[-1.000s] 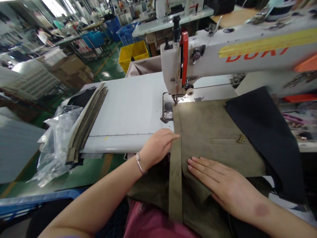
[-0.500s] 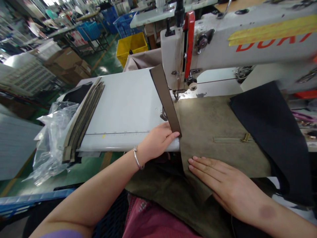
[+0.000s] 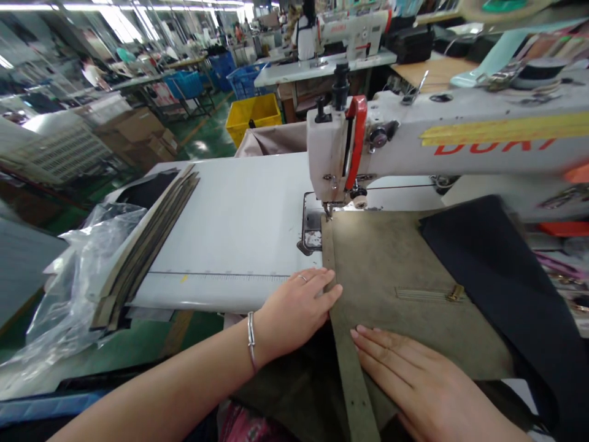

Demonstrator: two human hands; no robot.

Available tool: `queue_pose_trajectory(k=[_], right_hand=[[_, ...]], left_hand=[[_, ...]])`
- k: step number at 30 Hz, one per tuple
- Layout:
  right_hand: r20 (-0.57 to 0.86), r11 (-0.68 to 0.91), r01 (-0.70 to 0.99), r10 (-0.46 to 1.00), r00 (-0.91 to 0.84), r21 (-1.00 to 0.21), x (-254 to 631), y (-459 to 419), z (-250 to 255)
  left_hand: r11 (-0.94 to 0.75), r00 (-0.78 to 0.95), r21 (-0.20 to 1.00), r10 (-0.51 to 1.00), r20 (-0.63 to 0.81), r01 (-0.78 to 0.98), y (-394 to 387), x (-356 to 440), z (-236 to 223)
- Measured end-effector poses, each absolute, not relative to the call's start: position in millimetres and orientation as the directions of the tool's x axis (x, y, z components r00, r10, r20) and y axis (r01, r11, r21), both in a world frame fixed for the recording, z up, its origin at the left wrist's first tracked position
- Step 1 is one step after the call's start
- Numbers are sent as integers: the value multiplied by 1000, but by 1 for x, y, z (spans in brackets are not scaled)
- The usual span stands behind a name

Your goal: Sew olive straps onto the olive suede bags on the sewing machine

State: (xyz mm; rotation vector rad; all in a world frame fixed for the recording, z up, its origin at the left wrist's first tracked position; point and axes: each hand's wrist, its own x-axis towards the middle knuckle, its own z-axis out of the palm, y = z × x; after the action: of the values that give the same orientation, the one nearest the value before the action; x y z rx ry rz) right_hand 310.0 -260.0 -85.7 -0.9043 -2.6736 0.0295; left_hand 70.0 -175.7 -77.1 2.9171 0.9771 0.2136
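An olive fabric panel (image 3: pixel 391 264) with a small zipper (image 3: pixel 432 294) lies on the white sewing table (image 3: pixel 239 221) under the sewing machine head (image 3: pixel 335 153). An olive strap (image 3: pixel 338 325) lies along the panel's left edge, its far end by the needle. My left hand (image 3: pixel 294 310), with a ring and a bracelet, rests with fingers stretched out against the strap's left side at the table's front edge. My right hand (image 3: pixel 414 380) lies flat, fingers together, on the panel just right of the strap. A dark navy cloth (image 3: pixel 501 288) covers the panel's right side.
A stack of olive and dark strips (image 3: pixel 147 239) lies along the table's left edge beside a clear plastic bag (image 3: pixel 69 288). Behind stand a yellow crate (image 3: pixel 253 113), blue crates (image 3: pixel 184 83), cardboard boxes (image 3: pixel 133 129) and other sewing stations with people.
The strap, which my left hand held flipped up off the table half a second ago, now lies flat along the panel's left edge. Both hands sit slightly nearer to me in view.
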Motion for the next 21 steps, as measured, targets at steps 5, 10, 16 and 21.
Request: queue_pose_trajectory(k=[5,10,16,21], right_hand=[[318,800,588,591,-741,-116,310,-242,-80],[310,779,606,623,-719,-161,310,-230,-81],[315,771,608,634,-706,-190,312,-215,-84],[320,786,586,617,-719,-197,313,-198,-84]], left_hand=[[-804,794,94,594,126,587,-155,72,-80],[-808,799,65,589,122,586,-138,74,-82],[-794,783,40,605,148,606,-120,78,-81],[-794,776,53,605,179,606,-102,79,-83]])
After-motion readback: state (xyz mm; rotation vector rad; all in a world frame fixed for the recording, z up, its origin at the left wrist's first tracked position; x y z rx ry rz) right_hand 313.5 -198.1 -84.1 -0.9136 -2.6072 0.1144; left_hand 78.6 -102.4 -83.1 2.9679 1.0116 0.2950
